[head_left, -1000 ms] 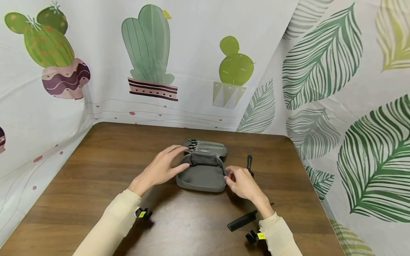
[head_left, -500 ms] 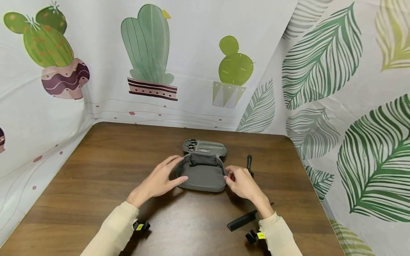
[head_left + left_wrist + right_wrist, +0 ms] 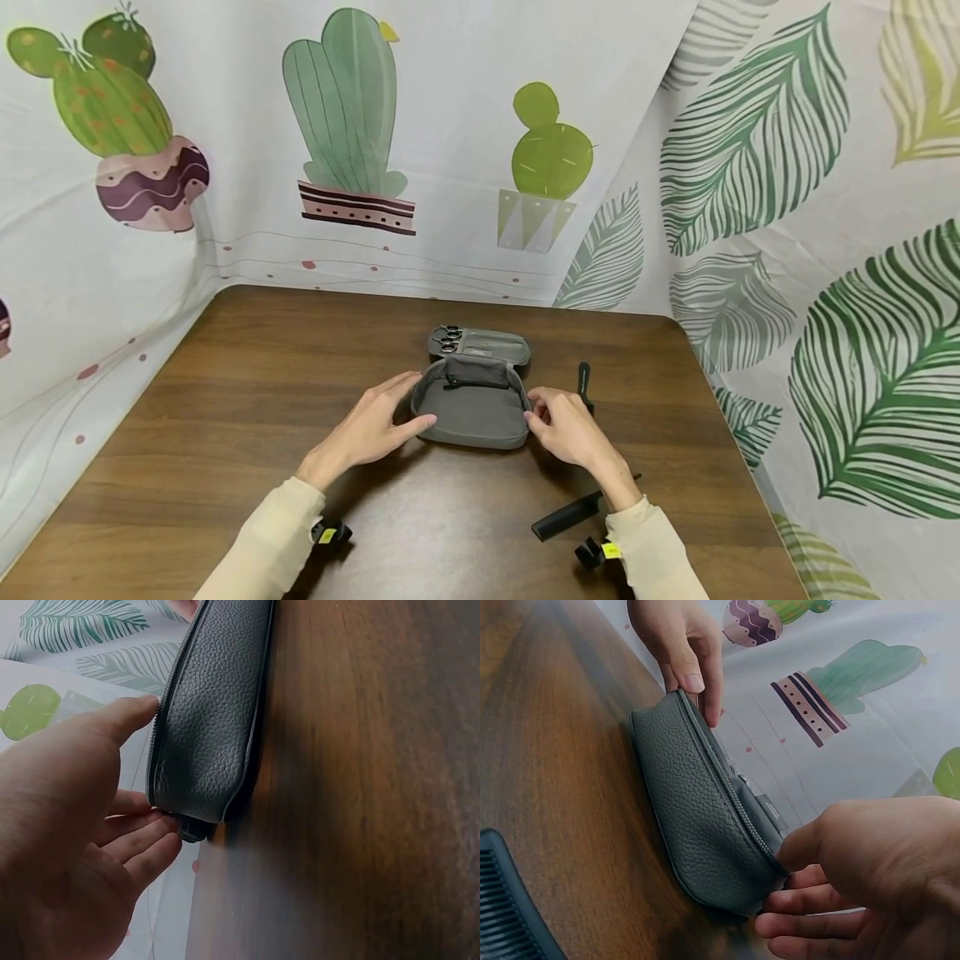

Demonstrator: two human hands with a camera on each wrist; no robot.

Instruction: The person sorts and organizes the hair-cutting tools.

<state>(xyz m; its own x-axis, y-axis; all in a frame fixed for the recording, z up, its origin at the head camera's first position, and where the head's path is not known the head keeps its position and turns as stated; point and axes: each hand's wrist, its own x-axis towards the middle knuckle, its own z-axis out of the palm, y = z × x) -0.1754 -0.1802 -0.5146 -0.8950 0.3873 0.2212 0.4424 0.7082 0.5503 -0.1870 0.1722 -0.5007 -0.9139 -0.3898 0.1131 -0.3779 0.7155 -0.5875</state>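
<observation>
A grey case (image 3: 471, 417) lay open on the brown table (image 3: 270, 358), towards the far side and between the person's two hands. Its hollow faced up, showing a smooth grey floor and, along the back wall, a dark strip whose details were too small to make out. The lid (image 3: 517, 347) was folded back behind it and lay inner side up. On the left part of that lid sat the shiny finger loops of scissors (image 3: 450, 337), with the blades out of sight; to the right of them ran a paler pocket, and a small label with unreadable lettering showed near its lower edge.

The outside of the case was pebbled like leather, dull grey with a faint green cast in the right wrist view. Zip teeth (image 3: 735, 793) followed the rim, and the corners were rounded. A small dark tab (image 3: 193, 829) stuck out at the case's left end.

The left hand (image 3: 367, 425) was spread wide at the left end, thumb tip on the rim and fingers lying along the outside, near the tab; how firmly it pressed, I cannot tell. The right hand (image 3: 570, 427) held the right end in a narrow pinch, thumb at the rim and fingers against the outer wall.

A black comb (image 3: 566, 517) lay on the table near the right wrist.
</observation>
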